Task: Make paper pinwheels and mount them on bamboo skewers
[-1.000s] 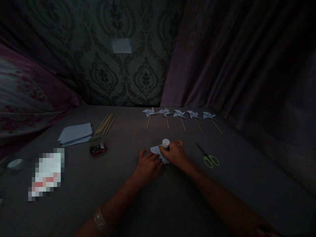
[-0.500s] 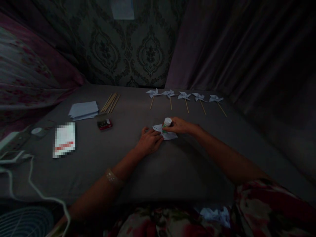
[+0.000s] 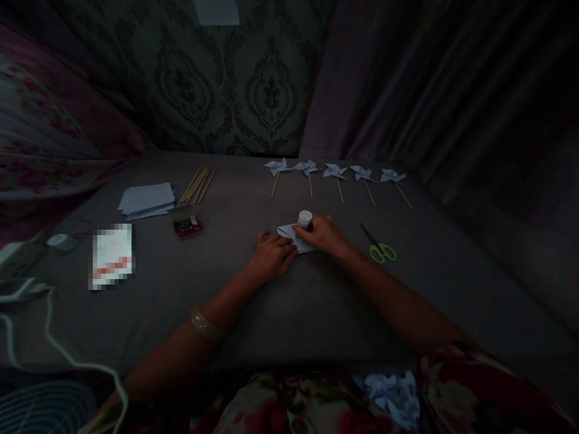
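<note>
My right hand (image 3: 323,234) is closed round a glue stick (image 3: 305,218), whose white end points up. The glue stick stands on a folded white paper (image 3: 307,246) with cut slits, and its lower part is hidden by my fingers. My left hand (image 3: 272,256) lies on the paper's left side, fingers stretched out and pressing it to the table. Green-handled scissors (image 3: 382,252) lie to the right of my right hand.
Several paper pinwheels (image 3: 335,171) on sticks lie in a row at the back. Left are loose sticks (image 3: 198,185), a paper stack (image 3: 147,200), a small red box (image 3: 187,226), a blurred white packet (image 3: 113,256), a white roll (image 3: 61,242) and a white cable (image 3: 81,363).
My right hand has turned, and its forearm has swung nearer my body, uncovering the scissors. The glue stick remains on the paper under my left hand. The view has shifted slightly.
</note>
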`<state>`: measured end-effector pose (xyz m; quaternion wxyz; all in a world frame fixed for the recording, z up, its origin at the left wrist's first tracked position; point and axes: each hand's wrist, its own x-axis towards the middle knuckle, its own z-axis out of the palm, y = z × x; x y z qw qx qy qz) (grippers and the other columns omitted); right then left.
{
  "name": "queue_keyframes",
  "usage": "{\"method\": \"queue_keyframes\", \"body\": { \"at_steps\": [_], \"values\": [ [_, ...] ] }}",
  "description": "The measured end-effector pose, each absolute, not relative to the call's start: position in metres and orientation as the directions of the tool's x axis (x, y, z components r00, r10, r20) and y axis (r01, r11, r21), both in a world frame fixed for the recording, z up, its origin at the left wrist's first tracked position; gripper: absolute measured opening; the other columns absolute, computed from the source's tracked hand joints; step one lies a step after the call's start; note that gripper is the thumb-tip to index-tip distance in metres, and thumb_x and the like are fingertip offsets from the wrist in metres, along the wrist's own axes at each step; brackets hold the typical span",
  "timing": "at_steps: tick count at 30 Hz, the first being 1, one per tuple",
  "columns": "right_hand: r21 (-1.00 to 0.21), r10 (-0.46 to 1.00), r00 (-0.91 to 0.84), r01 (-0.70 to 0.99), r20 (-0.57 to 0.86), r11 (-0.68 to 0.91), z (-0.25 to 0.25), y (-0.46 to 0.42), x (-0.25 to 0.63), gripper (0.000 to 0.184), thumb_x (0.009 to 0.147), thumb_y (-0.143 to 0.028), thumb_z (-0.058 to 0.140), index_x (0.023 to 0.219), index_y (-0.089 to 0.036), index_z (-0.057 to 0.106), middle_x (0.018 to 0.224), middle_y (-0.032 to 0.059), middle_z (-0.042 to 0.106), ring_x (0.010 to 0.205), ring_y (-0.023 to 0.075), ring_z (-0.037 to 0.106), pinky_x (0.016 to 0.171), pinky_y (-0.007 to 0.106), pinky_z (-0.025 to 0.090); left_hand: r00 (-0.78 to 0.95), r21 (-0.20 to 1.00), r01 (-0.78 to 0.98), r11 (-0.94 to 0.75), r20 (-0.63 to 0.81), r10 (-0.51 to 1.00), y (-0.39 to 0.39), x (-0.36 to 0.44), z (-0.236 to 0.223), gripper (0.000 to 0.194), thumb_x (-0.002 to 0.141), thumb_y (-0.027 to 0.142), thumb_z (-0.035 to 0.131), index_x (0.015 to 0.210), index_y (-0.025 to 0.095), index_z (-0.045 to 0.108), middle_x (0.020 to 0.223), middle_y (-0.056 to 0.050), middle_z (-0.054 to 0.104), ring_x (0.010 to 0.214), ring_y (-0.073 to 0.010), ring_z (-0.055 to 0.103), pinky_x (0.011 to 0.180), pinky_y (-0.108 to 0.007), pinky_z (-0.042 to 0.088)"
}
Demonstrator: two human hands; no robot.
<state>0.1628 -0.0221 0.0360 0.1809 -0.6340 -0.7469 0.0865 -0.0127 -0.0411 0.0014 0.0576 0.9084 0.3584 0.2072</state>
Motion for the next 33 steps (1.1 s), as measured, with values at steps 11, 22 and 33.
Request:
{"method": "queue_keyframes", "body": {
  "at_steps": [11, 22, 33],
  "values": [
    [-0.448, 0.932, -0.348, 0.820, 0.102, 0.355, 0.035, -0.002, 0.187, 0.031, 0.083, -0.047, 0.056, 0.080, -0.017, 0.064, 0.074, 0.0022, 0.066, 0.068, 0.0151, 0.057, 0.066, 0.026, 0.036, 0.652, 0.306, 0.622, -0.720, 0.307, 0.694, -0.041, -0.014, 0.002, 0.029, 0.093, 0.031, 0.045, 0.102, 0.024, 0.072, 0.112, -0.008, 0.070, 0.102, -0.0254, 0.058, 0.100, -0.056, 0.024],
    [-0.729, 0.953, 0.304, 0.655, 0.013, -0.199, 0.023, -0.018, 0.180, 0.042, 0.079, -0.056, 0.053, 0.067, -0.017, 0.063, 0.066, 0.0086, 0.065, 0.069, 0.0237, 0.064, 0.061, 0.031, 0.042, 0.652, 0.303, 0.625, -0.719, 0.303, 0.695, -0.041, -0.013, 0.001, 0.028, 0.092, 0.031, 0.046, 0.101, 0.023, 0.072, 0.114, -0.009, 0.069, 0.103, -0.0261, 0.058, 0.099, -0.055, 0.022],
    [-0.971, 0.858, 0.503, 0.135, -0.103, -0.196, 0.012, -0.040, 0.236, 0.035, 0.067, -0.052, 0.067, 0.073, -0.018, 0.065, 0.068, 0.0051, 0.068, 0.065, 0.0184, 0.063, 0.058, 0.028, 0.048, 0.662, 0.355, 0.603, -0.714, 0.276, 0.697, -0.034, -0.013, 0.008, 0.028, 0.092, 0.034, 0.046, 0.093, 0.021, 0.071, 0.103, -0.009, 0.072, 0.101, -0.0253, 0.061, 0.100, -0.054, 0.022]
  ]
}}
